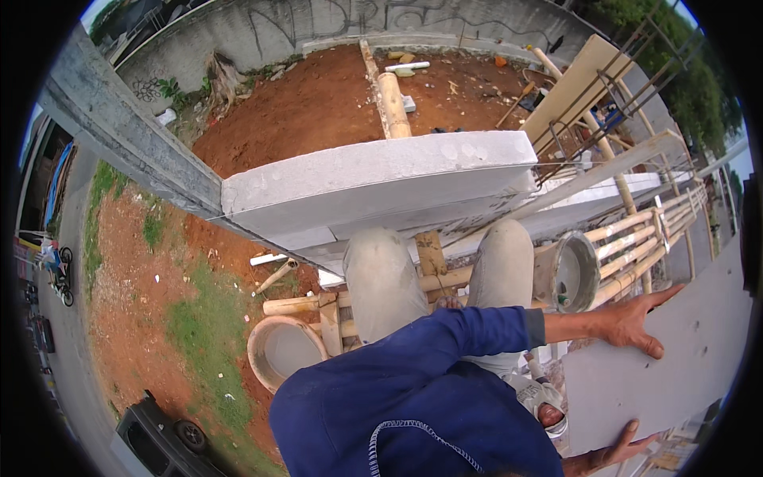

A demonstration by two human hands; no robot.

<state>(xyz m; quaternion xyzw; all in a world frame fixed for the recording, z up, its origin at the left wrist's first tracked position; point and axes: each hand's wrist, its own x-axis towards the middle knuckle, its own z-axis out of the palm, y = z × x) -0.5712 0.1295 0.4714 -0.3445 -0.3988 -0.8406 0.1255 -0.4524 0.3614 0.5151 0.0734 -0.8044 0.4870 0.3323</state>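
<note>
A large pale-grey lightweight concrete block point(675, 366) is at the right, tilted, beside my turned body. My left hand point(640, 322), its arm reaching across in a blue sleeve, grips the block's upper edge with the thumb on its face. My right hand point(618, 451) holds the lower edge, its thumb raised; part of its forearm is hidden by my clothing. Ahead of my knees stands a wall of white blocks point(381, 163). Below, between my arms, another person point(548, 412) in a light head covering is partly visible.
A bucket of grey contents point(258, 350) stands left of my legs, another bucket point(592, 274) at the right. Bamboo scaffolding poles point(636, 254) run beneath and beside me. A concrete post point(135, 127) rises at left, rebar point(620, 95) at right. A dark vehicle point(159, 437) is on the ground below.
</note>
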